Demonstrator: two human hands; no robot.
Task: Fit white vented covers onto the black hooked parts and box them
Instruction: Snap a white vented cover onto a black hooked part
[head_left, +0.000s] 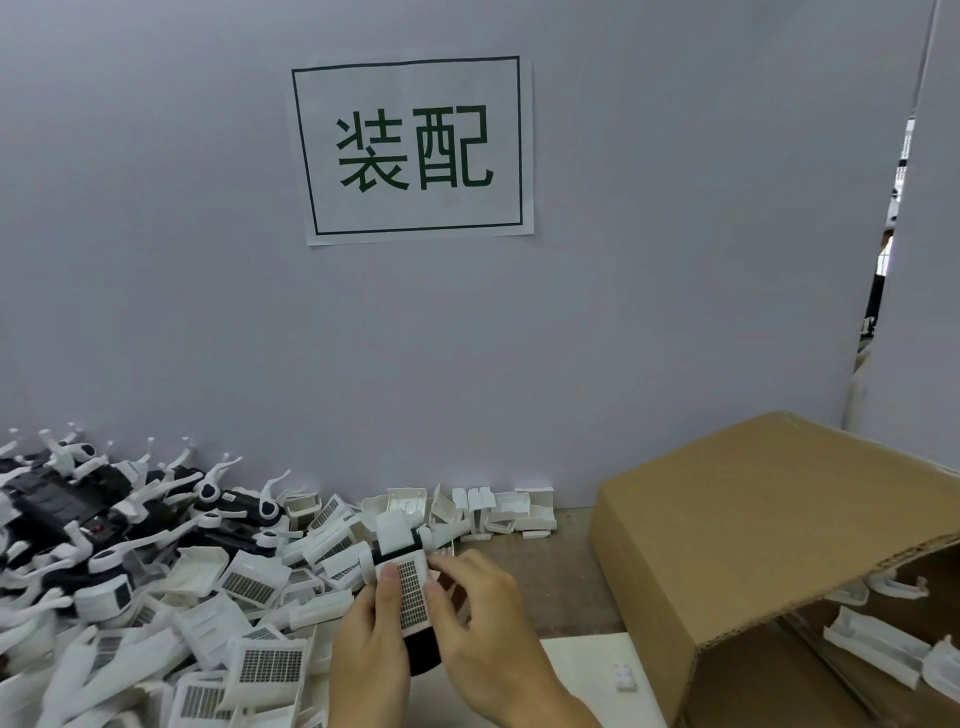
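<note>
Both hands hold one assembly in front of me, low in the middle. A white vented cover (413, 597) lies on top of a black hooked part (423, 657), whose black body shows below and at the top edge. My left hand (371, 649) grips the left side with its thumb on the vent grid. My right hand (488, 623) grips the right side, thumb pressing the cover's edge. A pile of loose white vented covers (249, 587) spreads to the left. Behind it lie black hooked parts (67, 504) with white hooks.
A cardboard box (779, 535) stands at the right with its flap open; white-covered pieces (878, 649) lie inside. More white covers (498, 512) line the base of the grey partition wall, which carries a paper sign (413, 148). A small white clip (623, 675) lies on a white sheet.
</note>
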